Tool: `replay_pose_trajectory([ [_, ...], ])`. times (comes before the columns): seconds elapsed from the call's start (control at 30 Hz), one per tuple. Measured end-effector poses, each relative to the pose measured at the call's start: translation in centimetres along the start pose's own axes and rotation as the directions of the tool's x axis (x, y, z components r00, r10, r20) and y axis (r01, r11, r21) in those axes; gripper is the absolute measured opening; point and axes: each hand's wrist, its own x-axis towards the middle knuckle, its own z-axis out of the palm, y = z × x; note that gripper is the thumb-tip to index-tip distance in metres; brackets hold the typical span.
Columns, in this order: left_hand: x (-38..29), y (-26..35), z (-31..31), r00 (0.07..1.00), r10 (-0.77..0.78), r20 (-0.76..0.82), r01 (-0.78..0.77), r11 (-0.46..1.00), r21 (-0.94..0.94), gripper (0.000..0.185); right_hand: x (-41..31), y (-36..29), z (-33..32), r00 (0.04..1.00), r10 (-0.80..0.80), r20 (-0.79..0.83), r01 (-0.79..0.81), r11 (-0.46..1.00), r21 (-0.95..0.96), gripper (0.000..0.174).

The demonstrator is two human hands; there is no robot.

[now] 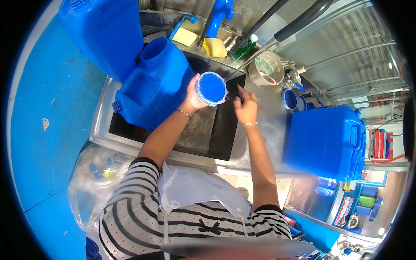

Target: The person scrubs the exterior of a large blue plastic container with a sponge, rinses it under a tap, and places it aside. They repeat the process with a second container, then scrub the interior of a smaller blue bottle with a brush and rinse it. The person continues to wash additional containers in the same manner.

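A round blue cap with a whitish, wet-looking rim [212, 87] is gripped in my left hand [194, 96], its flat blue face turned up. To the right of it my right hand [246, 105] hovers over the sink's edge, fingers loosely bent and apart, with nothing visible in them. Beside my left forearm a blue plastic jug [152, 91] leans in the metal sink [198, 133], its wide mouth uncapped. A thin metal tube [247, 63] on a black hose slants down between the cap and my right hand.
Another blue jug [107, 35] stands at the upper left. Sponges [216, 47], a green bottle [245, 48] and a blue faucet [219, 18] line the back. A beige pail with suds [266, 68], more blue caps [289, 99] and several blue jugs [321, 143] occupy the right counter.
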Motion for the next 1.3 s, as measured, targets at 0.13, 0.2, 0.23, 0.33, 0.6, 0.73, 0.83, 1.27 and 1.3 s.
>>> replay_pose_trajectory([
  [0.13,0.4,-0.8,-0.7,0.990,0.099,-0.097,-0.099,0.995,0.006,0.059,2.1,-6.2,1.7,0.992,-0.100,0.077,0.102,0.994,-0.031,0.043],
  [0.2,0.3,-0.9,-0.8,0.982,0.123,-0.146,-0.123,0.992,0.003,0.059,2.3,-7.4,2.6,0.994,-0.061,0.088,0.065,0.997,-0.044,0.042],
  [0.23,0.2,-0.9,-0.9,0.968,0.143,-0.204,-0.146,0.989,-0.001,0.059,2.4,-7.7,3.0,0.996,-0.074,0.052,0.076,0.996,-0.045,0.042],
  [0.33,-0.1,-0.8,-0.9,0.977,0.114,-0.180,-0.118,0.993,-0.016,0.058,2.4,-7.6,3.4,0.998,-0.034,0.058,0.039,0.997,-0.070,0.042],
  [0.6,0.6,-1.3,-1.2,0.985,0.119,-0.122,-0.119,0.993,0.013,0.054,3.4,-7.6,3.5,0.988,0.143,0.052,-0.145,0.988,0.047,0.035],
  [0.73,1.7,-2.0,-2.3,0.976,0.140,-0.165,-0.126,0.987,0.095,0.047,4.0,-6.1,5.2,0.913,0.399,0.083,-0.406,0.878,0.254,0.027],
  [0.83,2.2,-2.9,-3.2,0.926,0.129,-0.356,-0.044,0.970,0.238,0.041,4.3,-4.4,6.8,0.857,0.514,-0.031,-0.468,0.802,0.371,0.026],
  [1.27,-0.5,-0.7,0.4,0.993,-0.056,0.106,0.057,0.998,-0.003,0.075,0.3,6.3,0.9,0.769,0.565,0.299,-0.460,0.814,-0.356,0.033],
  [1.3,-0.6,-0.1,0.7,0.997,-0.024,0.072,0.026,0.999,-0.022,0.076,-0.8,5.6,0.8,0.808,0.561,0.177,-0.393,0.738,-0.549,0.035],
])
